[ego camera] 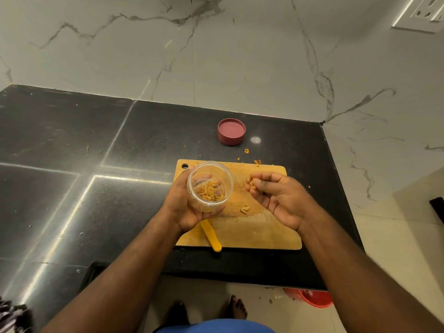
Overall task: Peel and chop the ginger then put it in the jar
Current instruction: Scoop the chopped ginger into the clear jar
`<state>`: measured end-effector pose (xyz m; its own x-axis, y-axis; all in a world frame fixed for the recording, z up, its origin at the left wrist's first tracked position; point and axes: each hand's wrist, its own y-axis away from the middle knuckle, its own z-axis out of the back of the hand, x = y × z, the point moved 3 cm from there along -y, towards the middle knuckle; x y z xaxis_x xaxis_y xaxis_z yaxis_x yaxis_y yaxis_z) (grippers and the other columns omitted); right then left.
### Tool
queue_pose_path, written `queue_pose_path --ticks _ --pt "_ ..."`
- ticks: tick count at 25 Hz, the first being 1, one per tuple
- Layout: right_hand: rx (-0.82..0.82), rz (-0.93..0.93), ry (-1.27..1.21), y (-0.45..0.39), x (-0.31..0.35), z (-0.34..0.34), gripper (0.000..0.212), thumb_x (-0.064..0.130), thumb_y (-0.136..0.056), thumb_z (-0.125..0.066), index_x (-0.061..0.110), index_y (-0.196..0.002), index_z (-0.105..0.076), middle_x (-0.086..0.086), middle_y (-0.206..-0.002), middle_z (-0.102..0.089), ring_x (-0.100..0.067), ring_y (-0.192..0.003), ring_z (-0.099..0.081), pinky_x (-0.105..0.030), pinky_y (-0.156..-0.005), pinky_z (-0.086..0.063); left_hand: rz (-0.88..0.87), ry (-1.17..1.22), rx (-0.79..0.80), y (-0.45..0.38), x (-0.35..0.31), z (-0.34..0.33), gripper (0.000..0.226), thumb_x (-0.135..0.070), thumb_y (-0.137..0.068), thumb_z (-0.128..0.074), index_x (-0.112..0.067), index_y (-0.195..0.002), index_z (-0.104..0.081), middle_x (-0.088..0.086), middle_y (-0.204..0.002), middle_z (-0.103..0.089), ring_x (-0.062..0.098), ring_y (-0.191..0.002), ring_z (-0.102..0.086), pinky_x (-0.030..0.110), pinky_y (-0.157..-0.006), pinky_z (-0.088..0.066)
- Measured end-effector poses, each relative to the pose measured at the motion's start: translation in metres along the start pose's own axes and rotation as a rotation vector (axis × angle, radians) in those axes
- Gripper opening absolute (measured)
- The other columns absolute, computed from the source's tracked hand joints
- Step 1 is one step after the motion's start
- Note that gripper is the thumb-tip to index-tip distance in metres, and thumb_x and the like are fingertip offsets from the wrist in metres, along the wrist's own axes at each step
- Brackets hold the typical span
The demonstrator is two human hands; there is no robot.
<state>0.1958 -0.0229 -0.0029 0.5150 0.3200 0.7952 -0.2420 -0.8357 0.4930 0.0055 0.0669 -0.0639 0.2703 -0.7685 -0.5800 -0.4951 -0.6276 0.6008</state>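
My left hand (182, 207) grips a clear plastic jar (228, 186) above the wooden cutting board (264, 231), tilted with its mouth towards me. Chopped ginger strips (210, 192) lie inside the jar. Just right of the jar, my right hand (276, 195) pinches a few ginger pieces (251, 182) at its curled fingertips. A small clump of chopped ginger (245, 209) lies on the board below my right hand. A knife with a yellow handle (211, 236) lies on the board's near left edge, its blade hidden under my left hand.
The jar's pink lid (231, 131) sits on the black counter behind the board. Ginger scraps (246, 151) lie between lid and board. A marble wall stands behind and to the right. On the floor, a red bin (314, 299) shows under the counter edge.
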Motion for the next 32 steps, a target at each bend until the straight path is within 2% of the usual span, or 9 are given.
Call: queue_pose_path --ticks 2,5,7,10,12,15,17,22,32 --pt "0.123 0.147 0.136 0.017 0.027 -0.028 0.022 -0.005 -0.088 -0.062 -0.002 -0.108 -0.069 -0.018 -0.101 -0.072 -0.023 -0.089 -0.071 -0.028 -0.078 -0.06 0.012 -0.019 0.007 0.001 0.002 -0.004 0.053 -0.058 -0.095 -0.049 -0.017 -0.122 -0.069 0.014 -0.116 -0.072 0.036 -0.108 -0.068 0.054 -0.084 -0.056" --pt "0.168 0.523 1.059 0.032 0.039 -0.071 0.023 0.004 -0.092 -0.064 0.016 -0.109 -0.074 0.0 -0.106 -0.073 -0.011 -0.098 -0.068 -0.026 -0.086 -0.057 0.02 -0.03 0.023 0.0 0.006 -0.01 0.053 -0.057 -0.096 -0.048 -0.018 -0.124 -0.068 0.014 -0.12 -0.071 0.037 -0.109 -0.068 0.056 -0.088 -0.054" --pt "0.147 0.637 1.37 0.033 0.033 -0.086 0.027 0.009 -0.093 -0.062 0.024 -0.112 -0.074 0.008 -0.112 -0.071 -0.006 -0.103 -0.063 -0.02 -0.087 -0.053 0.017 -0.026 0.038 -0.001 0.007 -0.011 0.052 -0.057 -0.096 -0.048 -0.019 -0.126 -0.067 0.014 -0.123 -0.069 0.038 -0.112 -0.066 0.06 -0.093 -0.051" --pt "0.039 0.724 1.086 0.032 0.05 -0.067 0.02 0.012 -0.09 -0.068 0.024 -0.104 -0.076 0.012 -0.097 -0.073 -0.002 -0.09 -0.067 -0.018 -0.08 -0.055 0.011 -0.007 0.026 0.003 0.003 -0.008 0.052 -0.056 -0.094 -0.051 -0.017 -0.122 -0.069 0.014 -0.119 -0.071 0.036 -0.109 -0.067 0.057 -0.09 -0.054" --pt "-0.079 0.614 1.004 0.013 0.048 -0.035 0.018 0.011 -0.088 -0.069 0.023 -0.099 -0.076 0.013 -0.091 -0.073 -0.005 -0.086 -0.069 -0.022 -0.078 -0.056 0.006 0.012 0.01 0.004 0.001 -0.003 0.053 -0.057 -0.093 -0.051 -0.017 -0.122 -0.069 0.014 -0.117 -0.072 0.036 -0.108 -0.068 0.055 -0.088 -0.054" --pt "-0.111 0.344 1.422 -0.023 0.0 -0.004 0.024 0.009 -0.093 -0.062 0.023 -0.107 -0.075 0.01 -0.106 -0.071 -0.01 -0.102 -0.065 -0.019 -0.084 -0.05 0.003 0.045 -0.003 0.004 -0.002 0.004 0.054 -0.058 -0.094 -0.05 -0.016 -0.125 -0.067 0.014 -0.117 -0.072 0.036 -0.108 -0.068 0.056 -0.089 -0.054" --pt "-0.079 0.295 1.609 -0.033 -0.033 0.002 0.031 0.008 -0.094 -0.056 0.023 -0.117 -0.071 0.005 -0.117 -0.067 -0.015 -0.108 -0.061 -0.026 -0.092 -0.049 0.003 0.057 -0.009 0.003 -0.003 0.006 0.056 -0.058 -0.094 -0.049 -0.016 -0.126 -0.066 0.014 -0.117 -0.072 0.036 -0.109 -0.068 0.057 -0.09 -0.054" --pt "0.075 0.531 1.777 -0.022 -0.068 -0.009 0.028 0.024 -0.1 -0.048 0.018 -0.117 -0.069 -0.001 -0.113 -0.059 -0.019 -0.109 -0.049 -0.032 -0.09 -0.047 0.005 0.053 -0.009 0.001 -0.004 0.004 0.056 -0.058 -0.093 -0.051 -0.015 -0.127 -0.066 0.015 -0.119 -0.071 0.037 -0.111 -0.067 0.057 -0.089 -0.054" --pt "0.166 0.607 1.869 -0.01 -0.076 -0.021 0.026 0.01 -0.098 -0.046 0.017 -0.115 -0.064 -0.004 -0.111 -0.06 -0.023 -0.104 -0.051 -0.033 -0.086 -0.046 -0.023 0.047 -0.015 0.002 -0.009 0.011 0.054 -0.056 -0.091 -0.053 -0.017 -0.126 -0.066 0.014 -0.121 -0.07 0.037 -0.112 -0.066 0.059 -0.092 -0.052"
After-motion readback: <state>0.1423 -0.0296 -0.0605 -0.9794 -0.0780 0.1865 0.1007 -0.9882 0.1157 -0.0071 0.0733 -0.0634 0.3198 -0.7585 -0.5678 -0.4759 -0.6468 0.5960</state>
